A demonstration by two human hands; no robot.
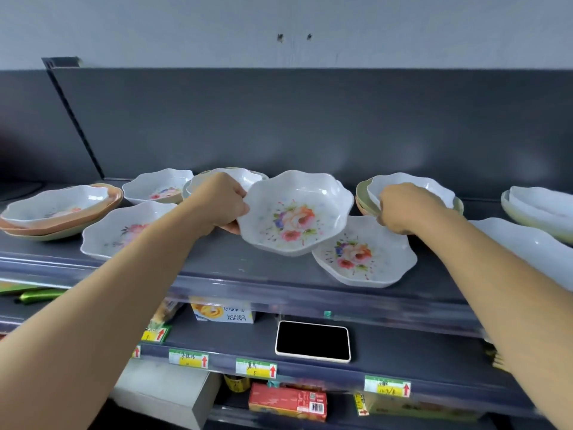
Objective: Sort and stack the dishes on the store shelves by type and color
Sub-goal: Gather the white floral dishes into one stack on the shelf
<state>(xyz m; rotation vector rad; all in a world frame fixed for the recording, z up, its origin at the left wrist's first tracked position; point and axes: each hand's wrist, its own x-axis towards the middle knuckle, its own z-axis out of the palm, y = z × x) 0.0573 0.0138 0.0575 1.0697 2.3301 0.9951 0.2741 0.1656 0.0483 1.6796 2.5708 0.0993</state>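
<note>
Sorting florals, you are pinching a white scalloped flower-printed dish [297, 215] in your left hand [221, 206], your right hand [406, 209] gripping a plain white bowl [412, 184], likely heading for the matching dish [362, 252] beside it.

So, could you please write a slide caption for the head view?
Left hand holds a floral scalloped bowl above the shelf; right hand grips a white bowl.

One head-worn camera looks forward and slightly down at the top shelf [279, 268] from close range, both forearms reaching in from below.
</note>
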